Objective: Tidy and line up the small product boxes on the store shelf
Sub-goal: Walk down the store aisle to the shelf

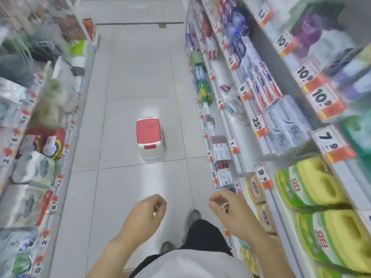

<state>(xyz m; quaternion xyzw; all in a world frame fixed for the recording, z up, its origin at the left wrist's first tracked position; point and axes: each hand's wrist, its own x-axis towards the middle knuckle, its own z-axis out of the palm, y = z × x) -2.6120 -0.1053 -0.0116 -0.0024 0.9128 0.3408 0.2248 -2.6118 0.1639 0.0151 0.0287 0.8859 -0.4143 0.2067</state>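
Nearest, a person's two bare forearms reach forward over a tiled aisle floor; the left hand (147,210) hangs with fingers loosely curled, holding nothing; the right hand (225,205) is also curled, and something small and pale may sit at its fingertips, though blur makes it impossible to tell; just beyond it, low on the right-hand shelf (236,157), stand the small product boxes (220,151) in a row; further ahead a red-topped step stool (149,139) sits mid-aisle; moving forward carelessly risks tripping on it or knocking the boxes over.
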